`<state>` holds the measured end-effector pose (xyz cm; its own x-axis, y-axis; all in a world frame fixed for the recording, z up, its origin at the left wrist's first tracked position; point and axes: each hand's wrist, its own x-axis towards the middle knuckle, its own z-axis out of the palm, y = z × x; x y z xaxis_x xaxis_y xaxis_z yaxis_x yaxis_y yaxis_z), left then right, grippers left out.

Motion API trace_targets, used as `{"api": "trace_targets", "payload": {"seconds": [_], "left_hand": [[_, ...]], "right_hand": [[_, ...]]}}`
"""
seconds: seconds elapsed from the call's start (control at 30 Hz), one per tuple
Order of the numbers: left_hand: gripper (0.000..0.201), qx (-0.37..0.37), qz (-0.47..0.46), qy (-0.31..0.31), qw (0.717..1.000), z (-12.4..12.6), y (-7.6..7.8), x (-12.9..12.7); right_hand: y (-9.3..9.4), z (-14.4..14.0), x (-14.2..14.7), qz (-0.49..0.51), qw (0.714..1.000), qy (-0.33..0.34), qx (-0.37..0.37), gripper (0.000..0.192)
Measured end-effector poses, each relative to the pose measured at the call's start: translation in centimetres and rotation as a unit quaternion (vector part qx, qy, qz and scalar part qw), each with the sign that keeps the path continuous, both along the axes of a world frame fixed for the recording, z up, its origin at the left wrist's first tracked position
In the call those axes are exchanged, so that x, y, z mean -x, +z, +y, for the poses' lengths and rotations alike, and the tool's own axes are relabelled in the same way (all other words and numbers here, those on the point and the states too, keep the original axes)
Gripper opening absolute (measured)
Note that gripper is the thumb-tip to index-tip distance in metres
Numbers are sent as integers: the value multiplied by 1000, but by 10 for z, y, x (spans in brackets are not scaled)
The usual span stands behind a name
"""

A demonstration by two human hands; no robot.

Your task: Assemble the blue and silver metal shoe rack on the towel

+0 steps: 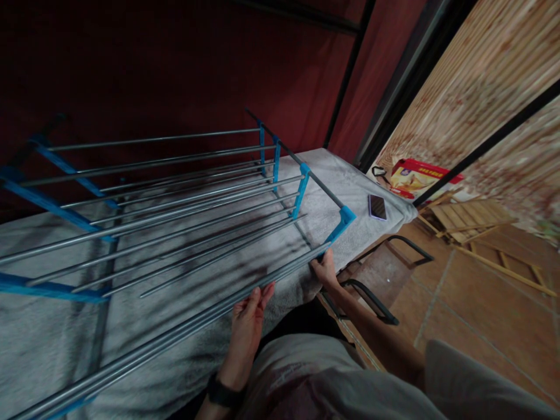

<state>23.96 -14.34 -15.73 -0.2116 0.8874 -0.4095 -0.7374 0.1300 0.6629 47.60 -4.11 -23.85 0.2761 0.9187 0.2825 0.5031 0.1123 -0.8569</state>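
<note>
A clothes drying rack (pixel 211 200) with grey metal rods and blue plastic joints lies across the grey cloth. My right hand (pixel 324 269) is closed around the near right corner, where the front rods meet a blue bracket (pixel 343 223). Farther left along the same front rods (pixel 188 328) is my left hand (pixel 250 319). Its thumb and fingers are apart, and the fingertips rest at the rods' near side. One thin inner rod (pixel 184 277) has its left end loose on the cloth. A dark band circles my left wrist.
Grey cloth (pixel 336 175) covers the table under the rack. A phone (pixel 377 207) lies at its right end. Beyond are a red and yellow box (pixel 420 175) and a folded wooden chair (pixel 475 219). A black-framed chair (pixel 380 274) stands by the table's right side. A dark red curtain hangs behind.
</note>
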Motion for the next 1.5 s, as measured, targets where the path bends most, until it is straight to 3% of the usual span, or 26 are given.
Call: {"api": "trace_targets", "payload": {"seconds": [0.2, 0.57, 1.5], "left_hand": [[27, -4, 2, 9, 1000, 4, 4, 0], [27, -11, -2, 7, 1000, 4, 4, -1], [25, -6, 19, -16, 1000, 2, 2, 0]], "right_hand": [[5, -1, 2, -3, 1000, -1, -2, 37], [4, -1, 1, -10, 1000, 3, -1, 28], [6, -2, 2, -8, 1000, 8, -1, 30]]}}
